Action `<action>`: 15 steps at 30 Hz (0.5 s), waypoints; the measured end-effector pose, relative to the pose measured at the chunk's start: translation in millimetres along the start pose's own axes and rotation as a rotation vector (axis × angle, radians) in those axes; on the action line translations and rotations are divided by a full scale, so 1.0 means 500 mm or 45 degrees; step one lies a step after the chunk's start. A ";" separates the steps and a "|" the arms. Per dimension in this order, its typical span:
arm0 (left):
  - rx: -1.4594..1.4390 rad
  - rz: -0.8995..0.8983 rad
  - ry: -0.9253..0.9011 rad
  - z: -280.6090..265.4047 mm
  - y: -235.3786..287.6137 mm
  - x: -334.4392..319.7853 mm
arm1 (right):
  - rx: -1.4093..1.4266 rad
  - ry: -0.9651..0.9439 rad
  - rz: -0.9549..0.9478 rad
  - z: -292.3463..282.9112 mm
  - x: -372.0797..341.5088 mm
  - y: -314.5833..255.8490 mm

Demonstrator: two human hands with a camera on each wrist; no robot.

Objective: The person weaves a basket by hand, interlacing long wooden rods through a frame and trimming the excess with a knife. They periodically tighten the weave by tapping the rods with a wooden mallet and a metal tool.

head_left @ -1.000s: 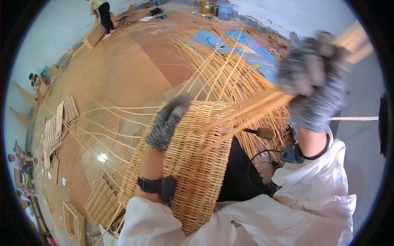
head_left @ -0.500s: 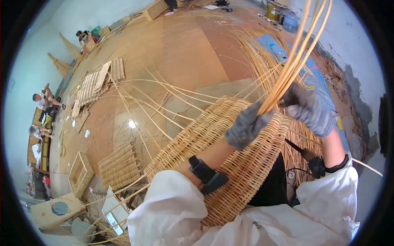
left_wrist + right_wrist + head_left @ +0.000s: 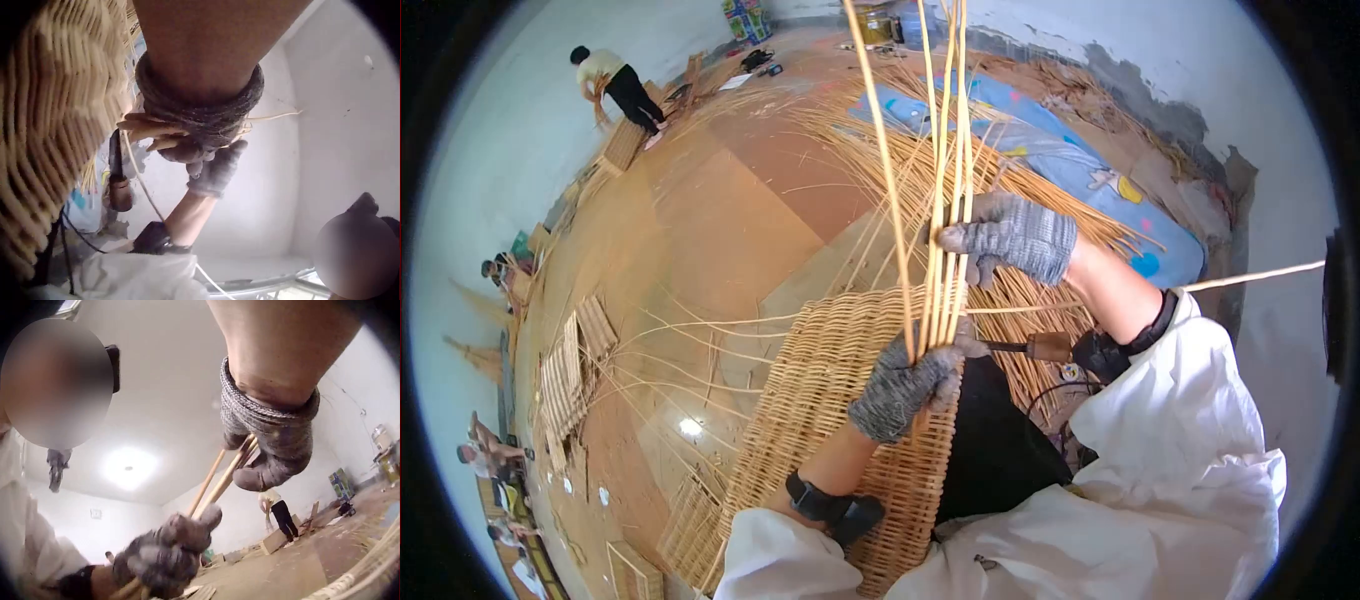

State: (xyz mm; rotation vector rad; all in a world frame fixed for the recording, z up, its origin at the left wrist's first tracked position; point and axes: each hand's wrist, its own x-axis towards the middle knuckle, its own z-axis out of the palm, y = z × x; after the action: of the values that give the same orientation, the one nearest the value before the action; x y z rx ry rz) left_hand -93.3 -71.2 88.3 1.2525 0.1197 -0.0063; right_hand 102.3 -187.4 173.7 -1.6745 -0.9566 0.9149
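A bundle of several long wicker rods (image 3: 937,150) stands upright over the woven wicker panel (image 3: 825,350), which leans across the person's lap. The gloved left hand (image 3: 907,392) grips the rods low down, in front of the panel's upper edge. Higher up, the gloved right hand (image 3: 1015,238) holds the same bundle, its thumb across the front. In the right wrist view, rods (image 3: 215,484) run between the left fist (image 3: 169,550) and the curled right fingers. A tool with a wooden handle (image 3: 1052,346) and dark metal shaft points at the panel's upper right edge.
Loose rods (image 3: 1025,385) are heaped beyond the panel, partly over a blue sheet (image 3: 1090,180). Long rods fan out leftward from the panel. Woven pieces (image 3: 575,375) lie on the floor at left. A person (image 3: 622,88) stands bent at the back; others sit along the left wall.
The rods, first held slanting at right in the right hand, came into the left hand's grip and now stand upright. The right hand has moved onto the bundle above the left.
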 end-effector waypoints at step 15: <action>0.438 -0.031 0.329 -0.147 -0.060 0.192 | 0.230 1.159 -0.116 0.094 -0.468 0.336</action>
State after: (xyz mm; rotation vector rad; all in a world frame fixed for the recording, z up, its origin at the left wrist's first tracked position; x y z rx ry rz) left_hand -6.6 -5.1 28.0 1.5918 0.3694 0.1187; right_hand -6.2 -419.1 33.1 -1.6150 -0.3062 0.1047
